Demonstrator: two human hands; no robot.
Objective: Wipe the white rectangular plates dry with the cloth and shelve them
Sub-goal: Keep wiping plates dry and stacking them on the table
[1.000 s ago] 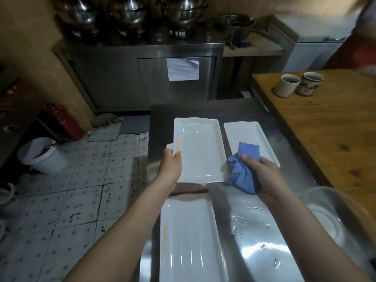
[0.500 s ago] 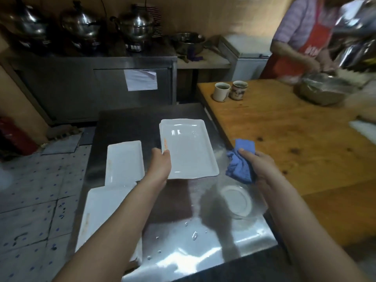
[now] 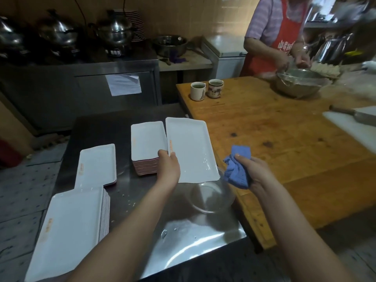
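1. A white rectangular plate point(image 3: 191, 149) is held level above the steel tabletop point(image 3: 142, 192), just right of a tall plate stack point(image 3: 147, 147); water glints near its front right corner, so shelving it now would, by the look of it, put it away damp.
2. The left hand point(image 3: 168, 167) has its grip clamped on the plate's left edge only. A wet rim pinched at 1 side could slip or tip.
3. The right hand point(image 3: 254, 169) has its grip closed around the blue cloth point(image 3: 237, 169), just beside the plate but not on it.
4. A clear glass bowl point(image 3: 211, 197) sits directly beneath the plate's near corner; a dropped plate would likely strike it.
5. 2 more stacks point(image 3: 71, 226) lie at the tabletop's left edge, exposed to a stray elbow.
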